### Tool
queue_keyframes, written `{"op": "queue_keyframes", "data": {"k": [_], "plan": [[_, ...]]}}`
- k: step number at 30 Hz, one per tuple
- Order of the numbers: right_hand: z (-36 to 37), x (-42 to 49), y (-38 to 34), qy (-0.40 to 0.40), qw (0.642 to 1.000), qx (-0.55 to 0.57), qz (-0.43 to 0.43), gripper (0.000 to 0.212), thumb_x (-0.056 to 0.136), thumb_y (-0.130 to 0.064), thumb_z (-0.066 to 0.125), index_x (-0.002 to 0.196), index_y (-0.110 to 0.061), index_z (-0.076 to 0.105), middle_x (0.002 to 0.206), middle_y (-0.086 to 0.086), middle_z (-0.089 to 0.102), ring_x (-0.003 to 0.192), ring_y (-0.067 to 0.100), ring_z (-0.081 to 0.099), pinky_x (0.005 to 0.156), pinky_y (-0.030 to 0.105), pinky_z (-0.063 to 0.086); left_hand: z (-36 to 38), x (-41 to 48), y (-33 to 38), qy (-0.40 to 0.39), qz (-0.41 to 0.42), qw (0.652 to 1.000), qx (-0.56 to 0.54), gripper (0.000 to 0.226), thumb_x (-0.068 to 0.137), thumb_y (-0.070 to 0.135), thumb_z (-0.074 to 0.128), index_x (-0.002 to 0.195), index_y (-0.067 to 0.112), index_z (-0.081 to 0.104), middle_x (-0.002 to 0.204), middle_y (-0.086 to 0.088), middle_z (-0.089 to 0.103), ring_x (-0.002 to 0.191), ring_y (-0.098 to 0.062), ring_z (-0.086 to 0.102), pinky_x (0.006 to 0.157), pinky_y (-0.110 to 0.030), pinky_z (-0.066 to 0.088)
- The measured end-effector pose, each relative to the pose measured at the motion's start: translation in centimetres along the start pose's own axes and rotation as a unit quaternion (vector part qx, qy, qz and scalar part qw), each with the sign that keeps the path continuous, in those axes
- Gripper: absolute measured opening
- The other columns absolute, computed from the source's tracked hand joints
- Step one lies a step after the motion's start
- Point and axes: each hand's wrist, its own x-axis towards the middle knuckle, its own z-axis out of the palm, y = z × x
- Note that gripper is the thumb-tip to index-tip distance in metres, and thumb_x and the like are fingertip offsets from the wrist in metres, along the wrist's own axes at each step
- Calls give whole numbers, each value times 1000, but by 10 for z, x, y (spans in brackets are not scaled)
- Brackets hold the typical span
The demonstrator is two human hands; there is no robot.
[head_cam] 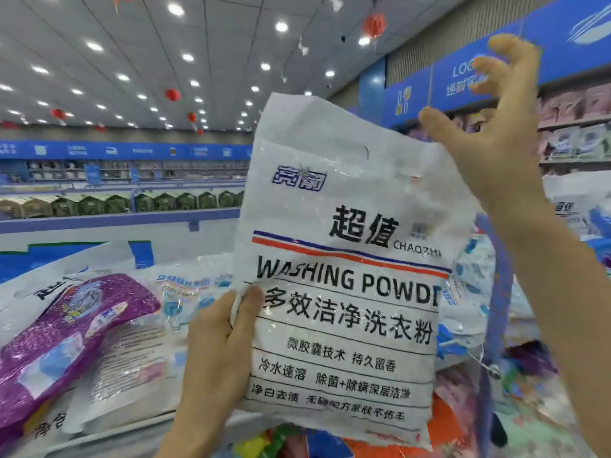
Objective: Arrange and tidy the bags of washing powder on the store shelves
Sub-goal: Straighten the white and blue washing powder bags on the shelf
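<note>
The ceiling (pixel 132 44) is very big and white, with lots of round lights in it. Far off on the left run long store shelves (pixel 115 173) with a blue band (pixel 132 150) over them. More shelves (pixel 575 140) stand on the right, full of pink and grey packs.

In the middle, close up, is the white bag of washing powder (pixel 347 259). It is held up in the air, standing tall and leaning a bit to the right. It has big black words, and a red line and a blue line go across it.

Under it and on both sides lies a heap of other bags (pixel 185 292), some see-through with blue on them. They lie flat and partly on top of each other. A purple bag (pixel 66 332) lies on the heap at the left, tipped down to the left.

The left hand (pixel 215 352) holds the white bag by its left edge, low down. The thumb (pixel 253 299) presses on the front, and the fingers go behind the bag.

The right hand (pixel 492 143) is up by the bag's top right corner. Its fingers (pixel 509 47) are spread wide and bent in the air, not around the bag. I cannot tell if the palm touches the corner.

Small red lanterns (pixel 374 24) hang from the ceiling.
</note>
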Motion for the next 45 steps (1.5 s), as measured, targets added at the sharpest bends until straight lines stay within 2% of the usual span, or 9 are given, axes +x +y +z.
{"op": "queue_keyframes", "data": {"k": [3,7,10,13,24,29,33,37,45], "plan": [[-8,9,-12,-117,940,-279,-161,81,72,-67,56,135,-18,41,130,3,50,124,22,41,110,46,20,45,-28,13,-53,-11,997,-55,48,79,54,40,53,14,41,50,1,44,51,-3,41,51,-16,33],[-31,10,10,-357,852,-382,12,65,76,-65,57,121,-18,56,121,4,61,112,28,54,86,36,42,103,-61,30,-122,-34,981,-145,44,84,45,46,46,23,41,45,9,45,46,0,40,45,-16,28],[-83,6,34,-331,881,-338,-5,33,77,-50,69,71,-19,57,71,-4,56,76,25,54,60,34,38,139,-81,46,-170,-30,971,-163,48,84,47,46,55,9,47,51,0,52,49,-2,42,49,-19,31],[-136,4,46,-279,922,-269,1,47,79,-31,73,55,-26,33,55,-12,33,55,11,35,58,32,24,173,-95,69,-232,-39,947,-219,53,87,50,49,65,3,57,59,-7,60,58,-7,49,60,-36,44],[-311,47,63,-230,915,-313,-105,30,78,-34,71,75,-6,61,67,2,53,66,20,47,61,33,37,317,-170,169,-476,-58,802,-357,55,52,28,82,104,20,67,97,6,75,90,-11,71,69,-15,53],[-378,55,117,-207,903,-357,-120,35,81,-38,69,87,-5,58,72,7,59,66,26,51,59,37,38,378,-209,211,-436,-80,821,-359,40,55,41,83,93,33,73,93,4,76,85,-14,72,68,-18,54],[-414,57,158,-190,831,-510,-117,43,86,-50,58,111,-14,55,94,4,66,87,25,59,67,29,32,428,-234,235,-416,-122,825,-362,25,59,30,88,82,31,76,83,4,76,76,-13,73,59,-16,54],[-477,45,184,-176,861,-468,-93,45,91,-39,54,127,-12,48,115,6,58,107,25,50,90,36,33,486,-243,250,-409,-161,826,-352,23,64,29,79,85,20,74,81,0,76,75,-17,73,58,-22,56],[-653,-75,290,22,927,-302,221,26,91,-29,55,115,-23,46,105,-10,54,92,-9,52,79,10,42,619,-231,262,-380,-242,801,-394,25,64,24,78,87,18,73,83,-8,76,76,-27,73,66,-39,57]]}}
